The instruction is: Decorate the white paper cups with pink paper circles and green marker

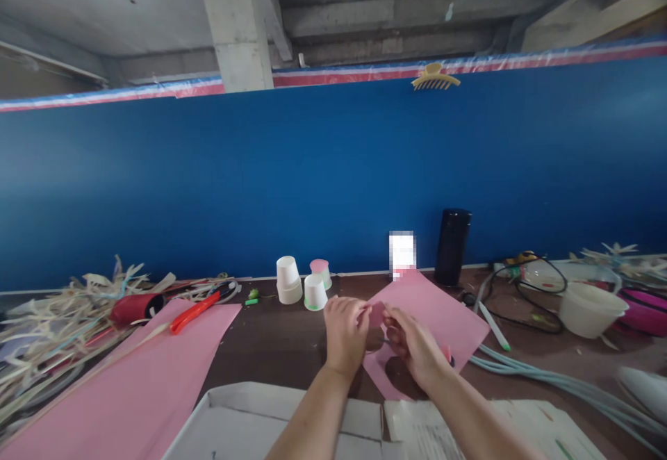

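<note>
My left hand (pixel 344 331) and my right hand (pixel 414 345) meet above the brown table, both pinching a small round piece of pink paper (pixel 376 314) between their fingertips. Under them lies a pink paper sheet (pixel 442 317) with a rounded cut-out at its near edge. Something pink and black, partly hidden by my right hand, lies at the sheet's right side (pixel 448 354). Three white paper cups (pixel 288 281) stand upside down just behind my hands, one with a pink bottom (pixel 319 267).
A large pink sheet (pixel 130 383) covers the left, with red-handled scissors (pixel 195 312), a red cup (pixel 136 307) and a straw pile (pixel 46 321). A black cylinder (pixel 452 247), cables (pixel 542 286), white bowl (pixel 588 309) and hoses (pixel 563 383) lie right. A white box (pixel 250 425) sits in front.
</note>
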`<state>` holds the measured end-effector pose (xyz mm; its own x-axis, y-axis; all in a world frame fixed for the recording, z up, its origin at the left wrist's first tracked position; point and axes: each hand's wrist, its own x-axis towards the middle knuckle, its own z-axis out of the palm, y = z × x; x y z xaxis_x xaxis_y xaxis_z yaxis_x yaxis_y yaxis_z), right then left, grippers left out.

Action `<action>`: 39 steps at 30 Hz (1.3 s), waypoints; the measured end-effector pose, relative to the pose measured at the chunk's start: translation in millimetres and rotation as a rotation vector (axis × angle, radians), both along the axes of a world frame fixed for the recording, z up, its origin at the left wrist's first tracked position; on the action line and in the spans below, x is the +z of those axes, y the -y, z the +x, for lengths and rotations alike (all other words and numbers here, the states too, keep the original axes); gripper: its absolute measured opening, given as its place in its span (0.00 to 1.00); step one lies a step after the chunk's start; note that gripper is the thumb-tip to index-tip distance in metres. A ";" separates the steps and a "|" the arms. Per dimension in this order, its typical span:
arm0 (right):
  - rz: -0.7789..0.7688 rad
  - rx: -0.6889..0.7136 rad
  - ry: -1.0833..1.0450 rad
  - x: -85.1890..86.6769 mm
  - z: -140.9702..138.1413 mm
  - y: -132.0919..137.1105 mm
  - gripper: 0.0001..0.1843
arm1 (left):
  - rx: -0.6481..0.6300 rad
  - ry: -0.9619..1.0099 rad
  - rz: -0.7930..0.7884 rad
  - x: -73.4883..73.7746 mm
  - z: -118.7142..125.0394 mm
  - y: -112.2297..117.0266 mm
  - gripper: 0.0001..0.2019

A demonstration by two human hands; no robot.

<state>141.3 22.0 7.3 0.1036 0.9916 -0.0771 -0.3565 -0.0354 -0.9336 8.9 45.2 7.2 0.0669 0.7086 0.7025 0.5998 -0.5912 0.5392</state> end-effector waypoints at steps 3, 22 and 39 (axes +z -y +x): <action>0.167 -0.153 0.317 2.0 -0.5 2.2 0.16 | -0.031 0.204 -0.284 -5.0 -3.3 -8.4 0.08; 0.284 -0.094 0.672 3.4 4.9 -2.2 0.13 | -0.429 0.346 -0.702 -7.4 -6.4 -8.1 0.14; 0.393 -0.214 0.752 -3.3 0.1 -0.4 0.09 | -0.410 0.523 -0.699 -14.4 -5.9 -15.7 0.16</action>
<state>141.4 22.4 4.0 0.1765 0.8855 0.4298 0.3966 0.3357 -0.8544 3.1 61.0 -7.2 0.2009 0.9693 0.1417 0.0020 -0.1451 0.9894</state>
